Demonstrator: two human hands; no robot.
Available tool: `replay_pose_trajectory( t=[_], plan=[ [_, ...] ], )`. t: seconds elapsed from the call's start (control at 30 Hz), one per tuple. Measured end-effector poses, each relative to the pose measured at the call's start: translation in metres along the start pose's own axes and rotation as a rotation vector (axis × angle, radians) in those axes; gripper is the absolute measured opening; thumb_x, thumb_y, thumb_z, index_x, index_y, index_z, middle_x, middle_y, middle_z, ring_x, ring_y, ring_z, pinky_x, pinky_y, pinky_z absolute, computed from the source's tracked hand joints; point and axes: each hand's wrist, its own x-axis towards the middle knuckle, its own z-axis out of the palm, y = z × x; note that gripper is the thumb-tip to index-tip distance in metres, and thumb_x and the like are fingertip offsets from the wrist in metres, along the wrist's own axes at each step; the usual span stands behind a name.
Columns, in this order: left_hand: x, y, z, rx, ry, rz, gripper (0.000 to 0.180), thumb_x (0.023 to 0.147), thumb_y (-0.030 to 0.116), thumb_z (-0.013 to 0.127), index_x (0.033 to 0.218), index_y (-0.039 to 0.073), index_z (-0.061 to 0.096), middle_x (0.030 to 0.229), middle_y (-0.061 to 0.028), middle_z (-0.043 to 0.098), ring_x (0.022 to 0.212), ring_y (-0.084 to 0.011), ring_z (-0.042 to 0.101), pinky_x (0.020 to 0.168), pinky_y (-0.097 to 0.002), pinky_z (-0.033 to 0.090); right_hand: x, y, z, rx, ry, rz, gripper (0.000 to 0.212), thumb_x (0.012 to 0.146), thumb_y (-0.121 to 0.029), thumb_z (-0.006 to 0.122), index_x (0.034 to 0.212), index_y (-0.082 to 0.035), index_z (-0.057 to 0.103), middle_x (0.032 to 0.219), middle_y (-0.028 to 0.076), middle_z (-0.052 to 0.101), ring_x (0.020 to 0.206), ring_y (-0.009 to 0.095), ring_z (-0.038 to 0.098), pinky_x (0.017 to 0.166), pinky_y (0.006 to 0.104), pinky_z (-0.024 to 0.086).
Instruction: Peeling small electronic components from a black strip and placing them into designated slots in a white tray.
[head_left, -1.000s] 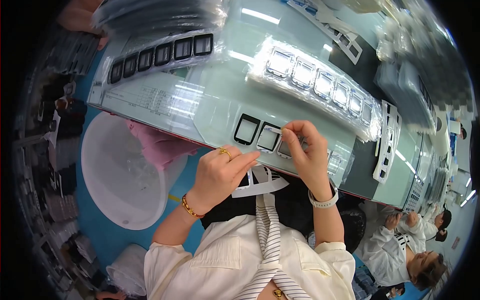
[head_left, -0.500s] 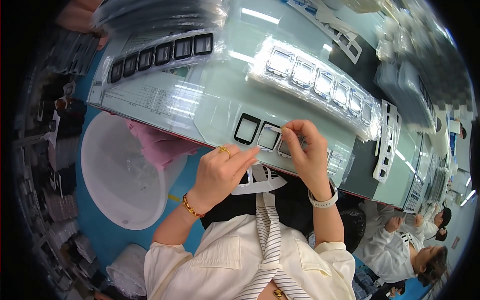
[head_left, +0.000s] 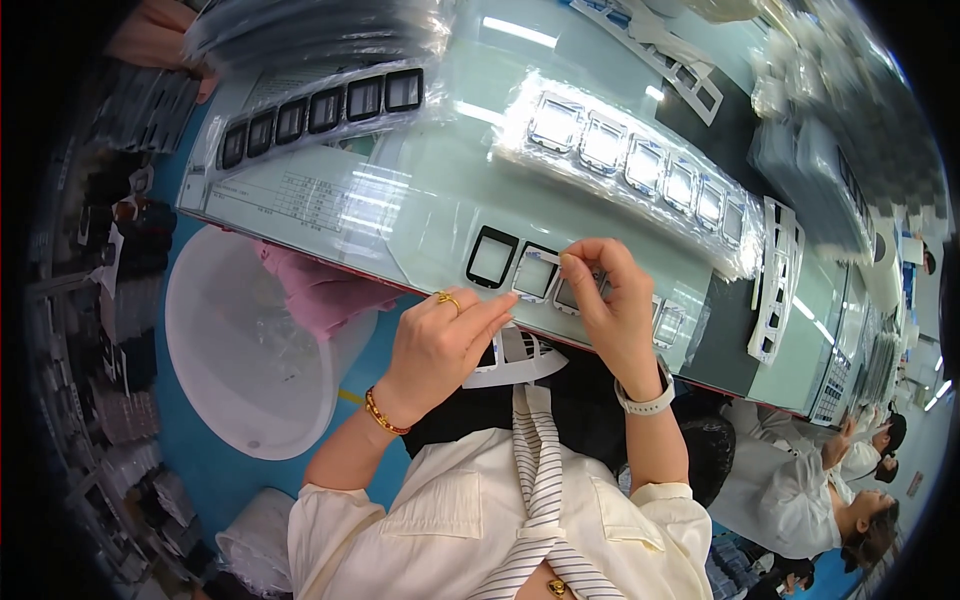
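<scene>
Both hands are at a white-edged rectangular frame (head_left: 521,291) near the table's front edge. My right hand (head_left: 618,300) pinches its upper right corner between thumb and index finger. At its lower left corner are the fingertips of my left hand (head_left: 440,338), with the fingers held together; the thumb's grip is partly hidden. A black rectangular frame (head_left: 486,281) lies just left of it. On the other side, another pale-edged frame (head_left: 564,298) is partly covered by my right hand. Further right, similar frames (head_left: 668,325) lie in the row. A white cut-out sheet (head_left: 535,373) sits below the table edge.
Bagged white frames (head_left: 640,165) lie in a row farther back, with bagged black frames (head_left: 325,108) at back left. A white slotted strip (head_left: 768,310) is on the right. A white tub (head_left: 215,400) with pink cloth (head_left: 315,290) stands left. People (head_left: 800,500) sit at right.
My hands hold almost the same places on the white-edged frame. The view has shifted very slightly. At the right, a co-worker's raised hand and arm have moved.
</scene>
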Motion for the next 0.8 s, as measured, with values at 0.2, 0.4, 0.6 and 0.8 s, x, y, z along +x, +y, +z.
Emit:
replay_pose_trajectory(
  t=[0.2,0.4,0.6,0.8],
  plan=[
    [-0.001,0.002,0.002,0.009,0.002,-0.003,0.027,0.085,0.008,0.082,0.112,0.011,0.081,0.070,-0.0041,0.056,0.063,-0.0226,0.058,0.057,-0.0368,0.047,0.000,0.000,-0.002,-0.006,-0.001,-0.007,0.008,0.099,-0.003,0.070,0.104,0.004,0.067,0.091,0.007,0.070,0.081,0.014,0.067,0.076,0.0275,0.053],
    [-0.003,0.007,0.010,0.076,-0.048,0.106,0.032,0.083,0.010,0.082,0.114,0.016,0.082,0.074,-0.0016,0.057,0.064,-0.0205,0.059,0.057,-0.0348,0.048,0.000,-0.001,-0.001,0.012,0.003,-0.002,0.008,0.099,-0.002,0.070,0.104,0.004,0.068,0.091,0.007,0.070,0.081,0.014,0.067,0.076,0.0277,0.053],
    [0.000,0.011,0.012,0.128,-0.070,0.087,0.028,0.085,0.011,0.080,0.113,0.016,0.081,0.074,-0.0010,0.056,0.067,-0.0201,0.060,0.057,-0.0345,0.049,0.000,-0.002,-0.002,0.016,0.009,-0.004,0.007,0.098,-0.001,0.070,0.103,0.003,0.068,0.090,0.008,0.069,0.081,0.015,0.067,0.075,0.0278,0.053],
    [0.000,0.012,0.012,0.109,-0.082,0.057,0.027,0.086,0.012,0.080,0.113,0.014,0.080,0.073,-0.0013,0.056,0.069,-0.0206,0.061,0.059,-0.0348,0.050,0.006,-0.003,-0.003,-0.090,0.033,-0.163,0.006,0.095,0.001,0.071,0.100,0.003,0.068,0.096,0.010,0.067,0.084,0.021,0.068,0.076,0.0300,0.054]
  ],
)
